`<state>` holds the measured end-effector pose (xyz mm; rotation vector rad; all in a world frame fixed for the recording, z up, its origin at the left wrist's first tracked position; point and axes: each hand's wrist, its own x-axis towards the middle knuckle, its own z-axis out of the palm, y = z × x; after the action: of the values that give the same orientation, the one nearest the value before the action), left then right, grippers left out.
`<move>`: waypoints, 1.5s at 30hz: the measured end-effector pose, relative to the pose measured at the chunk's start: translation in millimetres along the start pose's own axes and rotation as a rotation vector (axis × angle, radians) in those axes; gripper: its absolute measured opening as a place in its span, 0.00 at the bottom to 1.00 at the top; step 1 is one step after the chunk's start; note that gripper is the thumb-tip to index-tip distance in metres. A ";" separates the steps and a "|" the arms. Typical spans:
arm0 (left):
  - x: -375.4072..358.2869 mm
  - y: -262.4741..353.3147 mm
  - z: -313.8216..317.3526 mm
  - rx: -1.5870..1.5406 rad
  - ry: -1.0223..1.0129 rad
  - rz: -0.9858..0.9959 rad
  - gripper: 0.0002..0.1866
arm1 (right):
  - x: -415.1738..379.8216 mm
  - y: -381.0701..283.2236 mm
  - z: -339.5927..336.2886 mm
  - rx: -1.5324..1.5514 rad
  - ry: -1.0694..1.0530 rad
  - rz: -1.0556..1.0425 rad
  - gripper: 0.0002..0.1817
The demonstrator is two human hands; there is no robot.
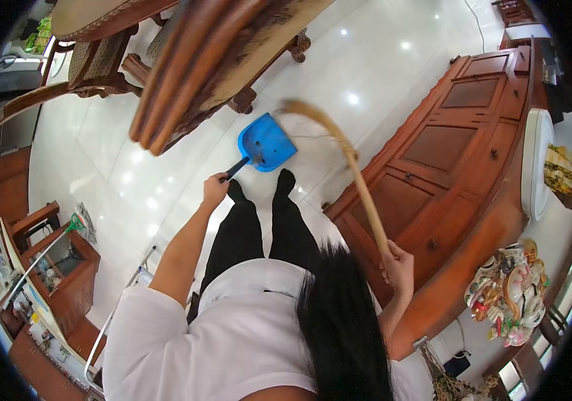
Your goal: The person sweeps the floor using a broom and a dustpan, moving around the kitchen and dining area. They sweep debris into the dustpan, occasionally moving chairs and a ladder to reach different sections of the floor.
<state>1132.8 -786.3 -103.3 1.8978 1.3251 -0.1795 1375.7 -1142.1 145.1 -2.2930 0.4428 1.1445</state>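
Observation:
A blue dustpan (274, 142) lies on the pale tiled floor in front of my feet, with some dark dirt and bits in its pan. My left hand (215, 190) is closed around its dark handle. In my right hand (397, 269) is the upper end of a long tan broom (364, 194), gripped with the fingers wrapped round it. The broom curves up and to the left, and its blurred tip is just beyond the dustpan's right edge, near the floor.
Carved wooden furniture (199, 73) stands ahead on the left. A long reddish-brown cabinet (433, 147) runs along the right, with figurines (510, 294) on top. A mop (84, 224) and a small wooden cabinet (65, 267) are at the left.

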 end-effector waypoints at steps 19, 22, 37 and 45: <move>8.4 -134.6 -85.4 0.041 0.172 -0.073 0.15 | 27.9 30.2 273.7 -0.061 -0.342 -0.220 0.19; 10.1 -146.4 -100.0 0.072 0.116 -0.042 0.15 | -39.4 23.7 209.2 -0.125 -0.267 -0.313 0.17; -17.8 -220.6 -154.0 0.019 0.166 -0.140 0.16 | 58.6 93.4 338.4 0.234 -0.307 -0.062 0.10; -10.4 -218.1 -148.8 0.077 0.160 -0.190 0.16 | -50.6 3.2 349.0 0.224 -0.616 0.038 0.20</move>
<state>898.4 -664.6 -112.0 1.8804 1.6292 -0.1802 1123.5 -935.0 11.3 -1.6374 0.3480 1.6417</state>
